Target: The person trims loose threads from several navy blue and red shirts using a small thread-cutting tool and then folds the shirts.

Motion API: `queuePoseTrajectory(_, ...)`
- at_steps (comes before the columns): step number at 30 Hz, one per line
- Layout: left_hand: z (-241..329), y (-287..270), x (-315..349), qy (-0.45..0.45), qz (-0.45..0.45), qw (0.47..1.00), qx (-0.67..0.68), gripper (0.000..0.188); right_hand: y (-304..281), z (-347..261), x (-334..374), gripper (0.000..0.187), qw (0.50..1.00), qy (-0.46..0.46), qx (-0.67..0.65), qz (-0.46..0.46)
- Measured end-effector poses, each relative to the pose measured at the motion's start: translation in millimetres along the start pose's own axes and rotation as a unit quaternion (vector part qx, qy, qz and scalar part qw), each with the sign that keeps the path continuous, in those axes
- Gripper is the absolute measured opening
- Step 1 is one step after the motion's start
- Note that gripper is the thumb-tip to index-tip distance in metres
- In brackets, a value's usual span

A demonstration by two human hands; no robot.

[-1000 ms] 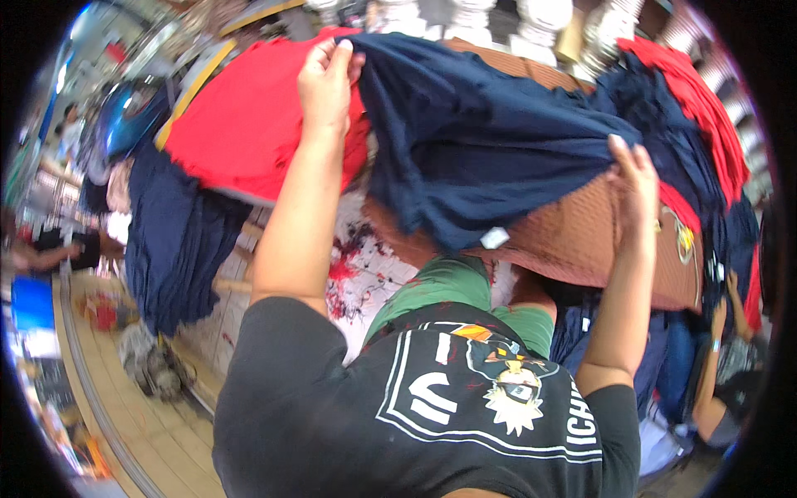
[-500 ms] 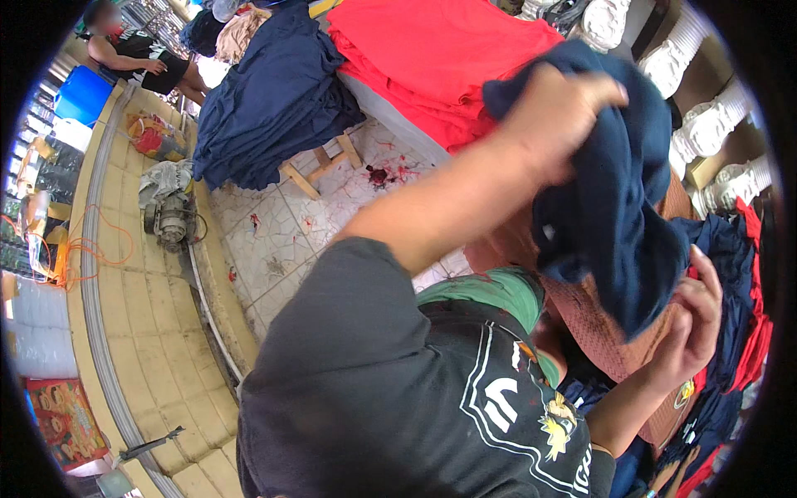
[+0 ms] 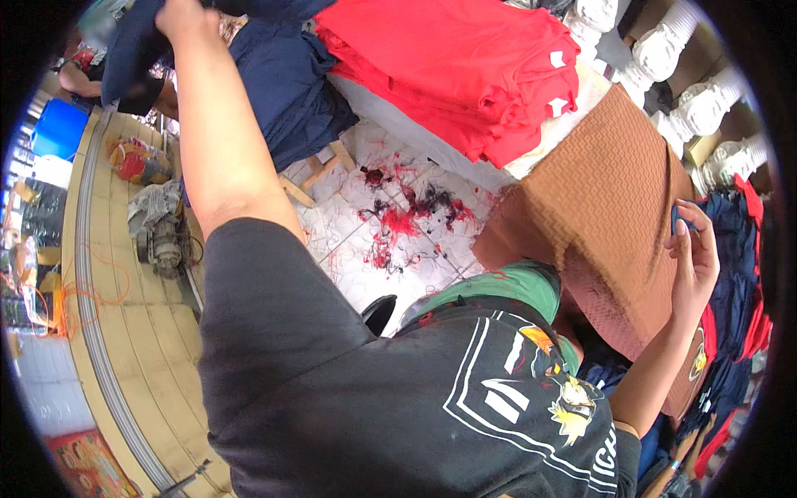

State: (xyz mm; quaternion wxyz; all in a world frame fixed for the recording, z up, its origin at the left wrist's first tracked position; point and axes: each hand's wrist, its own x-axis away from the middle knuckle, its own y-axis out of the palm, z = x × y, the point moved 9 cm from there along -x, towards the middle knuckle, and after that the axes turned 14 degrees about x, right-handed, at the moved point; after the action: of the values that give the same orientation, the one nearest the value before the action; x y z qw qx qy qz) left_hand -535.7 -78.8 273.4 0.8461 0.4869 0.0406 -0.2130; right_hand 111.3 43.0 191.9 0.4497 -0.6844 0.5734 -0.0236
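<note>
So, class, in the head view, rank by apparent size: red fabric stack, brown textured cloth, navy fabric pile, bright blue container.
1. Red stack and brown cloth: too alike to rank.
2. Navy pile.
3. Blue container.

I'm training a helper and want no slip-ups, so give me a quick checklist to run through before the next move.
1. Left hand on the navy garment: ok, it appears to grip it.
2. Navy garment wholly visible: not ok, the picture's upper edge cuts it off.
3. Right hand free: not ok, it pinches a small blue item.
4. Thread scraps swept up: not ok, they lie on the tiled floor.
5. Wooden stand steady: cannot tell, the navy pile mostly hides it.
</note>
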Motion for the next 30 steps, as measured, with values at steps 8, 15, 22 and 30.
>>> queuePoseTrajectory(8, -137, -334, -16, -0.311, 0.280, 0.898, -0.138, 0.072, 53, -7, 4, 0.015, 0.985, 0.023, 0.113, -0.128)
queuePoseTrajectory(15, -94, -90, 25, -0.128, -0.136, 0.977, 0.101, 0.019, 61, -111, 49, 0.026, 0.887, -0.158, -0.180, -0.395)
queuePoseTrajectory(22, 27, 120, 413, -0.177, -0.952, 0.130, 0.212, 0.027, -22, -221, 147, 0.023, 0.682, -0.419, -0.186, -0.570)
queuePoseTrajectory(30, 78, 150, 457, -0.102, -0.913, 0.195, 0.344, 0.011, -98, -240, 148, 0.018, 0.798, -0.438, -0.092, -0.404)
